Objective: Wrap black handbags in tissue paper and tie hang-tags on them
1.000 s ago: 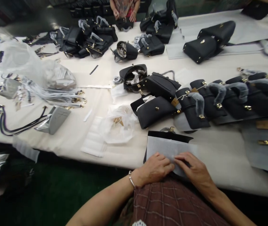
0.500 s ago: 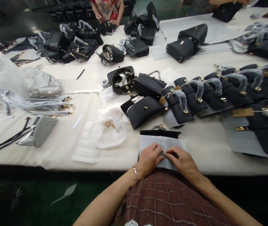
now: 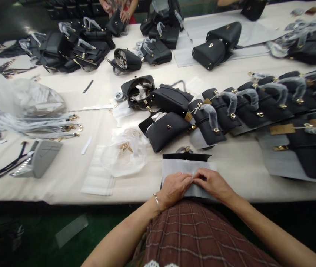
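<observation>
A black handbag (image 3: 186, 157) lies at the near table edge, mostly covered by a grey wrapping sheet (image 3: 178, 167). My left hand (image 3: 174, 187) and my right hand (image 3: 212, 183) rest on that sheet side by side, fingertips meeting at its middle and pinching the sheet. A bracelet sits on my left wrist. Just beyond the sheet lies another black handbag (image 3: 166, 130) with a gold clasp.
A row of black handbags (image 3: 246, 107) with wrapped handles runs to the right. More bags (image 3: 77, 48) are piled at the far left. Clear plastic bags (image 3: 21, 100), a grey pouch (image 3: 42, 157) and black straps lie at left. Another person's hands (image 3: 119, 11) work at the far edge.
The view has shifted, so the table contents sit further left and lower. My hands have drawn closer together on the grey sheet, fingertips now meeting.
</observation>
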